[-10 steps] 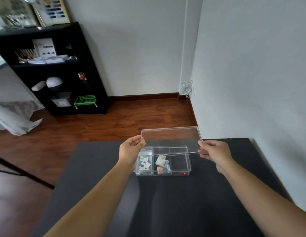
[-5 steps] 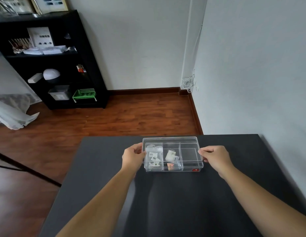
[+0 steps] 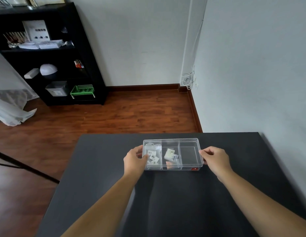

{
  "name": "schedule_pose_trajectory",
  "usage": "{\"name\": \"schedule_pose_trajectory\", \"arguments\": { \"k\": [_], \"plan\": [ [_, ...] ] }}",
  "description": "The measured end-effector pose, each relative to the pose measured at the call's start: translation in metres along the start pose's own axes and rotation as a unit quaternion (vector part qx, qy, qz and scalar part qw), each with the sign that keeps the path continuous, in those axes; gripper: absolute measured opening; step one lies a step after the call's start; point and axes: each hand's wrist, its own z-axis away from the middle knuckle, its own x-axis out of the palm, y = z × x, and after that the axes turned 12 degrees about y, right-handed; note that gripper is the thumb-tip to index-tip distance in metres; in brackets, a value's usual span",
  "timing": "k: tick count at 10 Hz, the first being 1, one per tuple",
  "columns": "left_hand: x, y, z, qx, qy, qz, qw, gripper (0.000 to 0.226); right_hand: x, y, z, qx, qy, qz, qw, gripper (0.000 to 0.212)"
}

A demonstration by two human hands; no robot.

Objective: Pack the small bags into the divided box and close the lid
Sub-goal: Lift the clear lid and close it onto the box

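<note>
A clear divided box [image 3: 190, 156] with three compartments rests on the black table [image 3: 166, 202], and its clear lid lies flat on top. Small bags with white barcode labels [image 3: 153, 155] fill the left compartment. More small bags [image 3: 170, 154] lie in the middle one, and the right compartment looks empty. My left hand [image 3: 134, 162] grips the box's left end, thumb over the lid edge. My right hand [image 3: 215, 159] pinches the right end at the lid's edge.
A white wall runs close along the table's right side. Beyond the table's far edge lies wooden floor, with a black shelf unit [image 3: 51, 53] at the back left and a coil of white cable [image 3: 188, 80] in the corner.
One second ago both hands held the lid raised above the box. They lowered it onto the box, where it now lies flat. The head view has shifted.
</note>
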Motion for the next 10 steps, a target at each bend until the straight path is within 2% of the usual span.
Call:
{"name": "schedule_pose_trajectory", "arguments": {
  "k": [1,2,3,4,6,9,10],
  "plan": [
    [0.000,-0.003,-0.001,0.014,0.000,-0.027,1.000,0.031,0.000,0.000,0.000,0.009,-0.010,-0.019,1.000,0.004],
    [0.001,-0.008,-0.003,0.034,-0.016,-0.049,0.998,0.040,0.002,0.000,0.001,0.003,-0.028,-0.013,1.000,0.029],
    [-0.001,-0.014,-0.006,0.079,-0.038,-0.104,0.991,0.043,0.002,-0.001,0.005,-0.052,-0.055,0.021,0.997,0.043],
    [-0.005,-0.013,-0.009,0.095,-0.058,-0.114,0.987,0.045,0.002,0.002,0.005,-0.096,-0.077,0.056,0.991,0.045],
    [-0.006,-0.010,-0.013,0.080,-0.059,-0.102,0.990,0.047,0.001,0.002,-0.003,-0.081,-0.104,0.048,0.990,0.045],
    [-0.005,-0.006,-0.016,0.072,-0.065,-0.127,0.987,0.047,0.000,0.000,0.002,-0.098,-0.110,0.074,0.986,0.048],
    [-0.009,-0.002,-0.013,0.106,-0.046,-0.165,0.980,0.046,-0.006,-0.005,0.003,-0.130,-0.089,0.097,0.983,0.055]
  ]
}}
